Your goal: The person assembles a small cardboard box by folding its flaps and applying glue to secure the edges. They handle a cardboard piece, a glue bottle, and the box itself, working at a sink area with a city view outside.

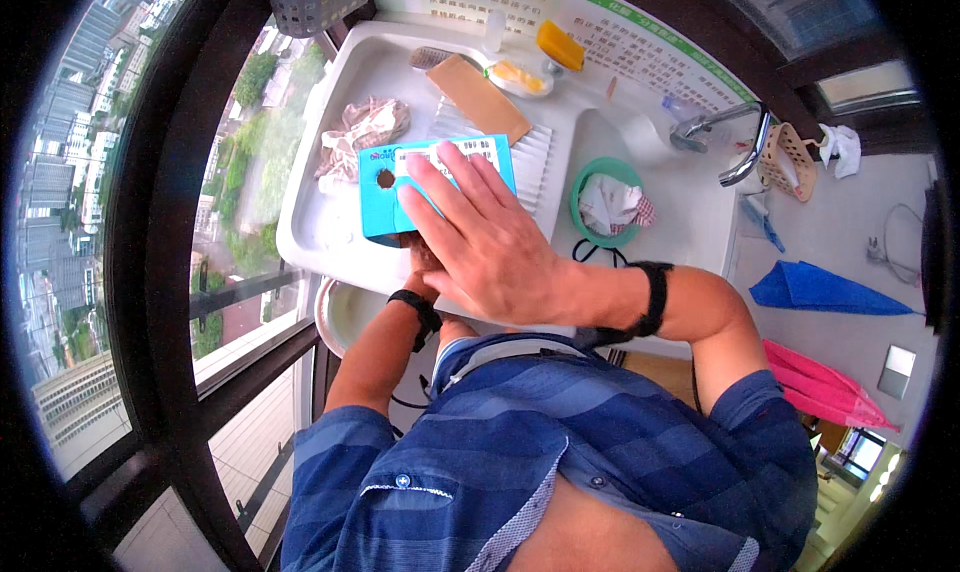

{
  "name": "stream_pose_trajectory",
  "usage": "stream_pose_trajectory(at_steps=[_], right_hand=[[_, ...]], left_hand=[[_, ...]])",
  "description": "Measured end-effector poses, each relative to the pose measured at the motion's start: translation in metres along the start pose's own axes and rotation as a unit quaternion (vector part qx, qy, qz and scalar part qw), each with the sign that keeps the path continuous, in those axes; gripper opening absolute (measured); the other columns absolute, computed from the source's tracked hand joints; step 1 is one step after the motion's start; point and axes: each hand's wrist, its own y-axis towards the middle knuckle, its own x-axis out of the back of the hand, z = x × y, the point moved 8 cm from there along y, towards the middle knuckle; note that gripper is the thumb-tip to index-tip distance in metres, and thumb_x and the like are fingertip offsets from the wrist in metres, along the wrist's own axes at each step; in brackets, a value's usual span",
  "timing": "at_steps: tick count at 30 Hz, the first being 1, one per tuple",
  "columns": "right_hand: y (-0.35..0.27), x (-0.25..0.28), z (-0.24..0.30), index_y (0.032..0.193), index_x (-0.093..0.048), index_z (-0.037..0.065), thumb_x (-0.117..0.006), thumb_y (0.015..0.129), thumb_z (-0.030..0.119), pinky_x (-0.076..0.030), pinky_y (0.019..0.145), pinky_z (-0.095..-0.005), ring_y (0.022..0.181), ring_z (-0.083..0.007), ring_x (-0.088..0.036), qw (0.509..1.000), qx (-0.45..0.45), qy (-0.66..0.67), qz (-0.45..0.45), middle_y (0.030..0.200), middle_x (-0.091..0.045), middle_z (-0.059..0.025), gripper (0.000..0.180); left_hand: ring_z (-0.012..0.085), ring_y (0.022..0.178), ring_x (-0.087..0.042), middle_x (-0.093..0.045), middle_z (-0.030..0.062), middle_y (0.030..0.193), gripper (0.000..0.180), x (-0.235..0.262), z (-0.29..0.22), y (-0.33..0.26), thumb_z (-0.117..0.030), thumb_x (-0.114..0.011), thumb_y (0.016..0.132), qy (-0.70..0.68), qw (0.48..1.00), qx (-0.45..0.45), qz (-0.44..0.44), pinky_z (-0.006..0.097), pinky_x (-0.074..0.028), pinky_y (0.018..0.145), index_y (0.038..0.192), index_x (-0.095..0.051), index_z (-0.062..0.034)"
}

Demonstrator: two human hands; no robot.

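Note:
A bright blue cardboard box (380, 212) with a round hole in its top face is above the left side of the white sink. My right hand (490, 237) lies over that face, fingers stretched out and slightly apart, covering much of it. My left hand (425, 264) reaches up to the near edge of the box. Its fingers are hidden by the box and by my right hand, so I cannot tell how they grip. Just beyond the box lie a crumpled pale cloth (365, 132) and a flat brown board (480, 97).
The white sink (300, 207) has a chrome faucet (745, 157) at right and a green basin (575, 207) with cloths inside. A soap dish (530, 84), yellow sponge (562, 44) and brush (430, 59) line the back. Blue cloth (830, 290) and pink cloth (820, 382) lie right; windows stand left.

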Motion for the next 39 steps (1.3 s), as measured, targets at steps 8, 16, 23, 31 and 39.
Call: stream_pose_trajectory(at_steps=[8, 16, 23, 31, 39], right_hand=[[-0.118, -0.068, -0.025, 0.124, -0.053, -0.008, -0.068, 0.073, 0.009, -0.043, 0.102, -0.0454, 0.125, -0.0382, -0.049, 0.969, -0.027, 0.19, 0.159, 0.134, -0.048, -0.0269, 0.056], [-0.148, -0.203, -0.083, 0.128, -0.039, -0.017, -0.061, 0.07, 0.005, -0.038, 0.105, -0.0489, 0.123, -0.0454, -0.044, 0.977, -0.094, -0.005, 0.19, 0.133, -0.041, -0.0345, 0.066], [-0.116, -0.201, -0.091, 0.131, -0.033, -0.022, -0.057, 0.073, 0.004, -0.036, 0.105, -0.0518, 0.127, -0.0522, -0.036, 0.969, -0.166, 0.02, 0.183, 0.131, -0.035, -0.0407, 0.068], [-0.16, -0.165, -0.073, 0.137, -0.037, -0.011, -0.053, 0.076, 0.001, -0.048, 0.094, -0.0462, 0.123, -0.0421, -0.049, 0.9, -0.243, 0.17, 0.321, 0.141, -0.039, -0.0284, 0.064], [-0.148, -0.191, -0.068, 0.125, -0.045, -0.014, -0.051, 0.078, 0.002, -0.043, 0.1, -0.0504, 0.119, -0.0471, -0.048, 0.99, -0.079, -0.06, 0.099, 0.132, -0.045, -0.0314, 0.05]], left_hand=[[0.0365, 0.14, -0.024, -0.03, 0.0151, 0.153, 0.085, -0.018, -0.001, -0.007, -0.064, -0.06, 0.081, 0.01, 0.997, 0.001, 0.083, 0.059, -0.014, 0.112, 0.147, -0.039, -0.0146], [0.0356, 0.136, -0.036, -0.042, 0.0153, 0.147, 0.062, -0.024, -0.006, -0.008, -0.046, -0.055, 0.087, 0.021, 0.996, -0.071, 0.04, 0.058, -0.02, 0.111, 0.143, -0.045, -0.0187], [0.0346, 0.136, -0.036, -0.044, 0.0143, 0.146, 0.059, -0.002, -0.01, -0.006, -0.042, -0.052, 0.09, 0.011, 0.998, -0.058, 0.021, 0.054, -0.023, 0.111, 0.143, -0.044, -0.0184], [0.0351, 0.132, -0.041, -0.05, 0.0159, 0.139, 0.05, -0.03, 0.001, -0.008, -0.041, -0.051, 0.091, -0.004, 0.995, -0.054, 0.09, 0.053, -0.029, 0.107, 0.136, -0.052, -0.0181], [0.0361, 0.124, -0.049, -0.055, 0.0132, 0.134, 0.047, -0.035, 0.021, -0.001, -0.008, -0.052, 0.087, -0.036, 0.986, -0.153, 0.059, 0.052, -0.032, 0.107, 0.132, -0.057, -0.0203]])
